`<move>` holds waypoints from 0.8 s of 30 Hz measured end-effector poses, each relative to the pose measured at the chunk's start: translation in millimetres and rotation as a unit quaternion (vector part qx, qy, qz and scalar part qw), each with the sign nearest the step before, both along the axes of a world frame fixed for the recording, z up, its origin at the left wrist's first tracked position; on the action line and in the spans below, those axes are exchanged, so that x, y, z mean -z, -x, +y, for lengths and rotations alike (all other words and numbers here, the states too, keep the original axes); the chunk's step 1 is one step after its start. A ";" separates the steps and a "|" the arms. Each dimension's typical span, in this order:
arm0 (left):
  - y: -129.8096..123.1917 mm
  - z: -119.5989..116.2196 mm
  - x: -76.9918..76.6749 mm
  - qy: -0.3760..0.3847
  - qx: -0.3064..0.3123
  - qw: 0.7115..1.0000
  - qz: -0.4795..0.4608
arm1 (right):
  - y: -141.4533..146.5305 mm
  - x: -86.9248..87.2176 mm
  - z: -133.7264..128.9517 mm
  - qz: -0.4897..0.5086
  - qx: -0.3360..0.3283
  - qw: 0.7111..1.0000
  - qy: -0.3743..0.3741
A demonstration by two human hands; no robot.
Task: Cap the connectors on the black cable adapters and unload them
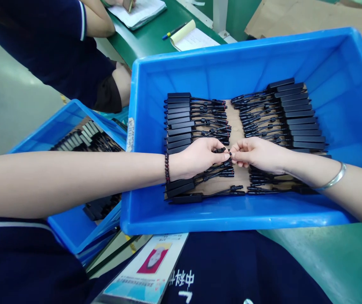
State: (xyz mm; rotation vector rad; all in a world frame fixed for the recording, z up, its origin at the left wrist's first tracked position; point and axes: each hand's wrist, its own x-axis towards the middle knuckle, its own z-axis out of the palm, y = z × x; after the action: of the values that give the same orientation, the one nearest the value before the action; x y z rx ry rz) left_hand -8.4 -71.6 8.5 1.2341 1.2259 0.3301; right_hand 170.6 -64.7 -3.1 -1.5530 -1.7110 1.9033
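Observation:
My left hand [202, 157] is closed in a pinch on a black cable connector [220, 150] above the left row of black boxes with cable leads [179, 122]. Touching the same spot from the right, my right hand [252, 154] has thumb and fingertips pressed together at a small dark connector end. Exactly what sits between its fingertips is hard to see. Both hands are inside a large blue bin [244, 223], over its brown cardboard sheet [235, 122]. A second row of black boxes [301, 116] lies on the right, its leads pointing inward.
Lower left stands another blue bin [69, 230] holding more black and pale parts. A co-worker [41, 46] sits at the green table [130, 46], by papers [139, 12], a notepad [193, 38] and a pen [175, 31]. Brown cardboard [307, 19] lies behind the large bin.

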 end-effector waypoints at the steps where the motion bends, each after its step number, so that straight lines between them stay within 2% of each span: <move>1: 0.5 0.5 0.6 -0.010 -0.001 1.000 -0.003 | 0.8 -1.1 -0.1 0.012 0.012 1.000 0.016; 4: 2.1 2.1 1.8 -0.035 0.013 0.999 0.003 | 3.3 -6.9 1.1 0.022 0.052 0.997 0.046; 6: 2.8 2.8 1.8 -0.045 0.021 0.999 0.019 | 4.2 -11.4 2.8 0.024 0.103 0.991 0.077; 8: 2.9 3.1 0.7 -0.048 0.022 0.998 0.028 | 4.2 -15.2 4.6 0.036 0.150 0.982 0.111; 10: 2.5 3.0 -0.8 -0.042 0.025 0.998 0.035 | 3.4 -17.7 5.7 0.046 0.170 0.976 0.123; 13: 1.9 3.0 -1.6 -0.026 0.030 0.998 0.045 | 1.7 -17.9 6.1 0.057 0.165 0.979 0.109; 17: 2.9 3.5 1.9 -0.056 0.054 0.996 0.041 | -1.2 -12.3 5.8 0.071 0.145 0.984 0.074; 24: 2.6 4.4 5.4 -0.056 0.058 0.995 0.050 | -7.9 -5.4 8.1 0.025 0.112 0.993 -0.016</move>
State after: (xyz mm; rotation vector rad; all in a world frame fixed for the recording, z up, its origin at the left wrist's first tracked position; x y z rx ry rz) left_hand -11.0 -67.2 3.0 1.4279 1.2286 0.2561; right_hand 178.4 -56.6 2.3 -1.5957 -1.4700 1.7800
